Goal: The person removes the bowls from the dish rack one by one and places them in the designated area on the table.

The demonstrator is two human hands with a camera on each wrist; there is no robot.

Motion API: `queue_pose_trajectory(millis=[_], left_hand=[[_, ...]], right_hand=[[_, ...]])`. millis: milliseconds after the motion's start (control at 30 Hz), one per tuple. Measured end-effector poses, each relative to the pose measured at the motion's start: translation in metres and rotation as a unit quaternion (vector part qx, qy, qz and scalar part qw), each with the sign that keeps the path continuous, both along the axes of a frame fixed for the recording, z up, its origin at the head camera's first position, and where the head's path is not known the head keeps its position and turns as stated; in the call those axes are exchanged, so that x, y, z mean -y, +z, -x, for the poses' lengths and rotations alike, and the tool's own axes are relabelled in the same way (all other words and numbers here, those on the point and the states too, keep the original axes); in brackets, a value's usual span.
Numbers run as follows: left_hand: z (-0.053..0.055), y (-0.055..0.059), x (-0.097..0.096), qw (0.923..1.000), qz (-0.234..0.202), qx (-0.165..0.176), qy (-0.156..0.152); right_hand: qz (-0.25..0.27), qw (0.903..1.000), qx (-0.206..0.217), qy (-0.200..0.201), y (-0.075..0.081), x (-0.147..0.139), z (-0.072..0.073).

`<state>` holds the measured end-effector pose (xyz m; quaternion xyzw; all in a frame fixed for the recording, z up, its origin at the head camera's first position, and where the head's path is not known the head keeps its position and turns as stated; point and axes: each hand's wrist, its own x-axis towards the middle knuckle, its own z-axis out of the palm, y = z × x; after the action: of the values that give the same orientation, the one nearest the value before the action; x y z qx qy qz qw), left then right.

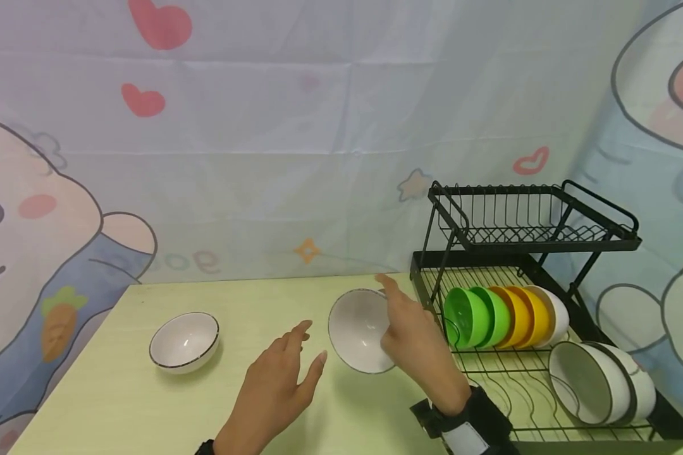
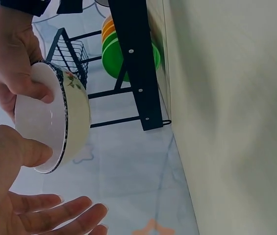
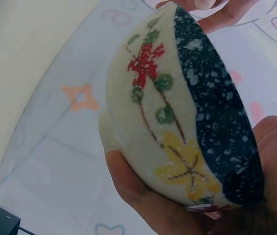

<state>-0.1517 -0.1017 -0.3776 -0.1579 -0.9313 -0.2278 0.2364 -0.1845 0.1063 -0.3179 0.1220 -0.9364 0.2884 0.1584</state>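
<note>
My right hand (image 1: 418, 341) grips a white bowl (image 1: 354, 332) by its right side, with the inside turned toward the head camera. The right wrist view shows the cream outside of this bowl (image 3: 143, 117), painted with red and yellow flowers below a speckled dark blue rim band; fingers lie beneath it and the thumb is inside. Just left of the bowl, my left hand (image 1: 276, 379) is held with fingers extended and thumb spread, apart from it in the head view. A similar white bowl (image 1: 184, 341) with a dark rim sits farther left on the table.
A black two-tier dish rack (image 1: 535, 246) stands on the right. Its lower level holds green bowls (image 1: 467, 319), yellow bowls (image 1: 512, 316), a white bowl (image 1: 554, 316) and larger white bowls (image 1: 589, 382). Behind the pale table (image 1: 102, 385) hangs a printed cloth (image 1: 273, 126).
</note>
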Motion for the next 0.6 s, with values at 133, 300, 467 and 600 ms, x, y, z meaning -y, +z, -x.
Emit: queue_pose_trajectory(millis=[133, 300, 467, 600], left_hand=[[0.0009, -0.0008, -0.0005, 1.0000, -0.005, 0.005, 0.001], [0.0021, -0.0018, 0.0002, 0.9998, -0.011, 0.014, -0.003], [0.0022, -0.0021, 0.0001, 0.9996, -0.017, 0.024, -0.007], [0.0030, -0.0022, 0.0002, 0.9993, -0.025, 0.026, -0.011]], right_hand=[[0.000, 1.0000, 0.001, 0.002, -0.0004, 0.0023, -0.0016], [-0.004, 1.0000, -0.007, 0.004, -0.0034, 0.0053, -0.0016], [-0.003, 0.9999, -0.011, 0.006, -0.0041, 0.0078, -0.0028], [-0.005, 0.9999, -0.015, 0.007, -0.0034, 0.0102, -0.0044]])
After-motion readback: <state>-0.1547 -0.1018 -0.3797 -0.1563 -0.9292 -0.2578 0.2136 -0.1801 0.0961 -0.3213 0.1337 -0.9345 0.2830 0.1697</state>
